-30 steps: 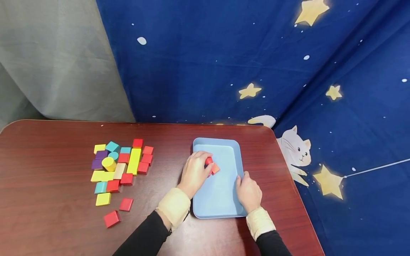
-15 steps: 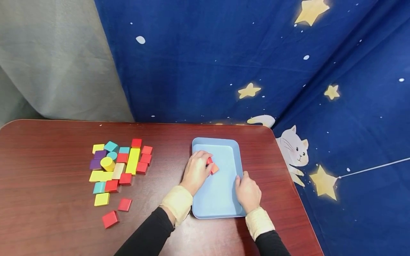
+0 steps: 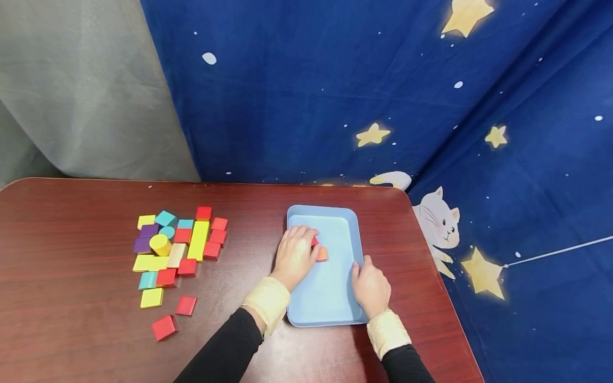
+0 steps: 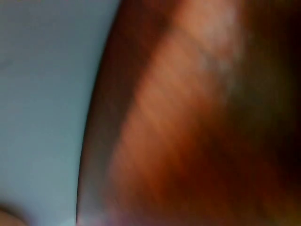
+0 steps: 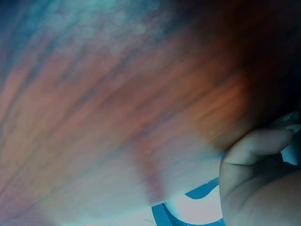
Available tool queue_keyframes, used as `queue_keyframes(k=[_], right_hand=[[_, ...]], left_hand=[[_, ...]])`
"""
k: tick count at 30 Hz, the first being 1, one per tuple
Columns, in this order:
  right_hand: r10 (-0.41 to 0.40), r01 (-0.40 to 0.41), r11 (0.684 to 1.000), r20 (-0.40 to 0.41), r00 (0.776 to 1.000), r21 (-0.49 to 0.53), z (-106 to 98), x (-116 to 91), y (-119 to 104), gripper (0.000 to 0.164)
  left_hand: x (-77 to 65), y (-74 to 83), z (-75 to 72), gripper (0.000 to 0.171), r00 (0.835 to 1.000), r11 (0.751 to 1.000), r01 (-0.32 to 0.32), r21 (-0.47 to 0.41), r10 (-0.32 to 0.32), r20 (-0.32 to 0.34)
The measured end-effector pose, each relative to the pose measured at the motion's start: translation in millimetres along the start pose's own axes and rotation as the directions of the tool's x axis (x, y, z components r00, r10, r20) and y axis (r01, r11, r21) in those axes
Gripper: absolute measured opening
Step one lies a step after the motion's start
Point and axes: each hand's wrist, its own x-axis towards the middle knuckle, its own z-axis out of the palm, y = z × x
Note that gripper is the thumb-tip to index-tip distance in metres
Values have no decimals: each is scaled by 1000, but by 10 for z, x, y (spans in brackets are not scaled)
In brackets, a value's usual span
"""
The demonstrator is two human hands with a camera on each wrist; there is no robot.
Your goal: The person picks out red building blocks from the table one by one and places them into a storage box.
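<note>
Head view: my left hand (image 3: 296,254) was over the left part of the light blue, shallow, rectangular tray (image 3: 328,303), fingers bent, and looked to be pinching a small solid red block (image 3: 314,241) between thumb and fingers. The hand covered most of it, so its full shape was unclear. A small orange-red, flat-sided block (image 3: 323,255) sat in the tray just beside my thumb; I couldn't tell if they touched. My right hand (image 3: 371,287) gripped the tray's right wall, thumb inside. The tray lay flat on the glossy red-brown wooden bench (image 3: 254,223). A loose bunch of coloured blocks (image 3: 198,242) lay well apart to the left.

The step, as I judged it, was settling the two pieces together in the tray. Doing it well called for a light pinch, faces squared before letting go, then fingers lifted straight up; a sideways drag could have knocked the orange-red one askew. The right hand's steady hold mattered, as the tray might have slid.

Left wrist view: mostly blur, plus a plain grey-blue surface (image 4: 42,103), probably tray; no block visible.

Right wrist view: blurred too, one bent digit (image 5: 256,146) sharp enough; grip not confirmed there.
</note>
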Motion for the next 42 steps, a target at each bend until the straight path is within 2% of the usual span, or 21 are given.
queue_keyframes(k=[6, 11, 29, 36, 42], right_hand=[[2, -2, 1000, 8, 1000, -3, -5, -3, 12, 41], [-2, 2, 1000, 6, 1000, -6, 0, -1, 19, 40], [-2, 2, 1000, 9, 1000, 0, 16, 5, 12, 43], [-3, 3, 1000, 0, 1000, -1, 1, 11, 10, 44], [4, -4, 1000, 3, 1000, -3, 7, 3, 9, 43]], left_hand=[[4, -18, 21, 23, 999, 1000, -16, 25, 15, 42], [-5, -23, 31, 23, 999, 999, -24, 38, 23, 34], [21, -15, 40, 20, 999, 998, 7, 68, -9, 36], [20, -16, 29, 18, 999, 1000, 6, 29, -7, 32], [1, -18, 7, 18, 999, 997, 14, -82, -18, -41]])
